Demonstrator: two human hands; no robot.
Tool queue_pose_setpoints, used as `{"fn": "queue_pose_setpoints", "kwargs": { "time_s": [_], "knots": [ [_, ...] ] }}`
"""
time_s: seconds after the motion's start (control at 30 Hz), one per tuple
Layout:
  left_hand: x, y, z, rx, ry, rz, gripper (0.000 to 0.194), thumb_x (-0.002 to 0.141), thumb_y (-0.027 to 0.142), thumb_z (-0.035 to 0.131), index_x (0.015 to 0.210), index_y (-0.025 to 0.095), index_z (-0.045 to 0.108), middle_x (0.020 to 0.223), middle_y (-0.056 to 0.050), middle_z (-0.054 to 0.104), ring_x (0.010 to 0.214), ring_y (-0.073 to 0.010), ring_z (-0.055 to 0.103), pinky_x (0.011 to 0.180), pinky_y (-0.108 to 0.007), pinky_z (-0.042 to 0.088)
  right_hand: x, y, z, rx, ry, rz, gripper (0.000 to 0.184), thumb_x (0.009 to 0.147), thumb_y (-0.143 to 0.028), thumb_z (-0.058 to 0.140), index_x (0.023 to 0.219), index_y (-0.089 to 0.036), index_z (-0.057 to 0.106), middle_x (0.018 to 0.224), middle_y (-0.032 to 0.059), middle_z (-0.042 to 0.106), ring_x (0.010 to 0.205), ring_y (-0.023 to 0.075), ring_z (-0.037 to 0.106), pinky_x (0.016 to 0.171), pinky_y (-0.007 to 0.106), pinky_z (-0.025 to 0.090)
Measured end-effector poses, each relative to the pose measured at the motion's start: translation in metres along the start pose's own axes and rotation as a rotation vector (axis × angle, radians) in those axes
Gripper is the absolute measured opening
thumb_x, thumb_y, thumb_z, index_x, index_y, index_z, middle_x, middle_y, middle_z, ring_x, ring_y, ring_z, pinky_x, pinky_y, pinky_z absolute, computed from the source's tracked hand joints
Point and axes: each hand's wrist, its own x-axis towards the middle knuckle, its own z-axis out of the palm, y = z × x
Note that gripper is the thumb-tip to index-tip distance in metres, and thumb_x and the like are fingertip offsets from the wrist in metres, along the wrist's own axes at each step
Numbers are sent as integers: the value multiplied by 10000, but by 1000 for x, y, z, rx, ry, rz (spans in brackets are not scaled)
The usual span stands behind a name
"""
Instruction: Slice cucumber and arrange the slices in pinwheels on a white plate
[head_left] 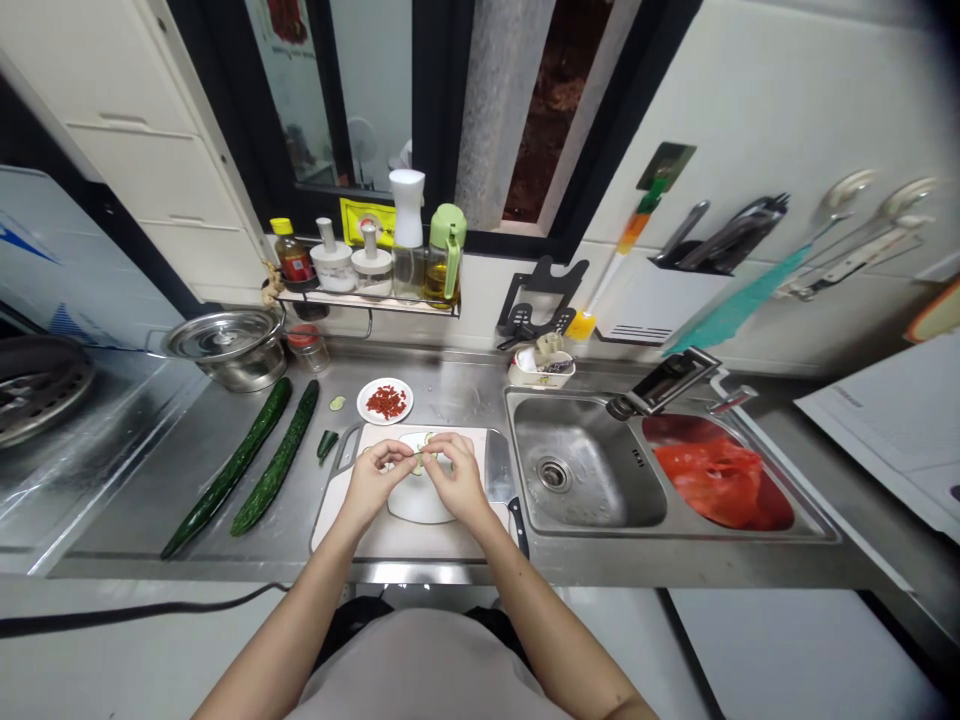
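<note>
My left hand (377,477) and my right hand (457,480) meet above a white plate (420,503), fingertips pinched on a thin cucumber slice (419,455) between them. Fingers partly hide the slice. A few pale green slices show on the plate just behind. The plate rests on a cutting board (337,520). Along the board's right edge lies a kitchen knife (498,470) with a black handle. Left of the board are two long cucumbers (232,480), a cut cucumber end (327,446) and a small pale piece (337,403).
Behind the board is a small dish of chopped red chili (385,401). A lidded steel pot (229,350) stands back left. A rack (367,300) holds bottles and jars. To the right are the sink (589,500), tap (664,385) and a red plastic bag (712,480).
</note>
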Motion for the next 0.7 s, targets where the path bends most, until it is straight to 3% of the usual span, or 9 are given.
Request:
{"fn": "queue_pose_setpoints", "kwargs": {
  "time_s": [0.2,0.3,0.4,0.57,0.7],
  "knots": [
    [0,0,5,-41,17,-22,270,675,353,752,846,173,646,816,-22,646,743,-133,573,722,-253,444,1,2,1,-7,17,10,86,854,-232,594,820,-236,673,958,49,642,1027,211,541,931,365,402],
    [-2,1,11,-63,125,-37,368,658,425,757,904,179,637,877,-29,644,744,-125,555,720,-247,431,2,1,-1,-15,37,-5,108,871,-244,579,825,-235,676,945,47,641,1012,209,541,924,367,403],
    [-5,3,17,-74,199,-126,423,685,571,693,803,174,608,753,-8,602,658,-107,515,630,-226,392,4,-1,-4,-34,60,-47,118,881,-253,575,857,-235,690,952,50,635,1007,210,533,921,374,404],
    [-5,7,20,-274,-62,-516,620,739,764,473,778,157,597,615,3,556,493,-72,436,483,-210,256,4,-2,-7,-97,42,-123,139,889,-250,577,896,-253,715,1009,57,621,1042,220,511,925,391,405],
    [0,10,18,-380,-97,-536,507,682,624,671,879,159,615,677,16,585,519,-52,467,477,-185,240,3,-1,-9,-127,10,-156,150,890,-238,580,913,-265,726,1029,55,614,1057,220,506,913,393,409]
  ]
}}
